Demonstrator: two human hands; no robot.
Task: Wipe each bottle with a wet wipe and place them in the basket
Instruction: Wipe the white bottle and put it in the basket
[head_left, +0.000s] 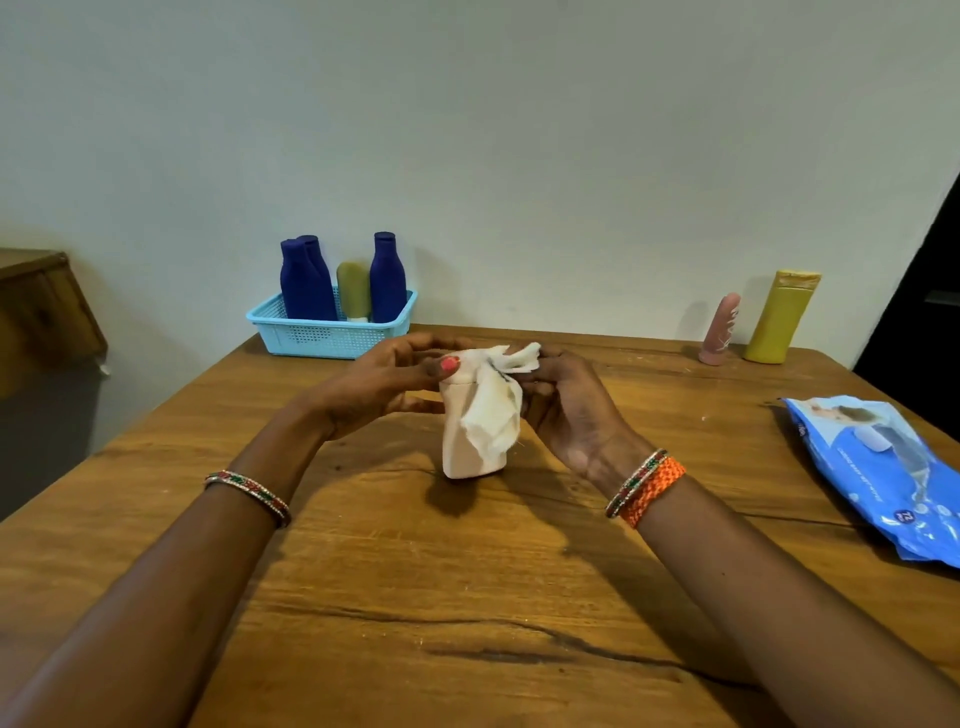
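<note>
A pale peach bottle (457, 441) is held just above the middle of the wooden table (467, 597). My left hand (384, 384) grips its cap end, thumb on top. My right hand (566, 405) pinches a white wet wipe (496, 410) that drapes over the bottle's right side. At the back left a light blue basket (322, 335) holds three dark blue bottles (306, 280) and an olive bottle (353, 291). A pink tube (721, 330) and a yellow bottle (782, 317) stand at the back right.
A blue wet-wipe pack (883, 473) lies at the table's right edge. A wall runs behind the table. A wooden cabinet (41, 312) stands off the table's left side. A dark opening is at the far right.
</note>
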